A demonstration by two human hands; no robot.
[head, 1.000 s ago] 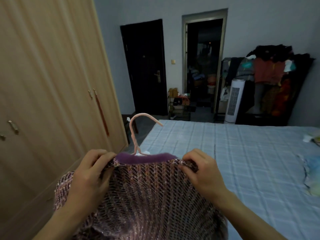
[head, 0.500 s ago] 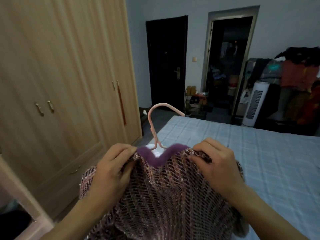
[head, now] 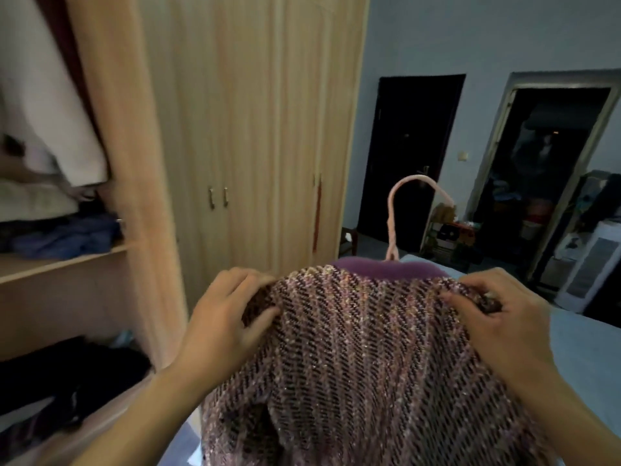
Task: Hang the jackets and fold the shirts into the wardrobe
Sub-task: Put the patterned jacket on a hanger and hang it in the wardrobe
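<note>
Left hand [head: 223,322] and right hand [head: 504,317] each held a clamped grip on a shoulder of the pink-purple sparkly knit jacket [head: 363,358]; pink plastic hanger hook [head: 395,210] rose between them.

The jacket [head: 369,358] is a glittery pink-and-mauve knit with dark diagonal stripes and a plain purple collar [head: 386,269]. Its hanger hook [head: 393,210] is pale pink. The wardrobe [head: 242,129] is light wood-grain; folded blue clothes [head: 67,235] lie on its shelf. The bed [head: 584,358] is pale blue.
</note>
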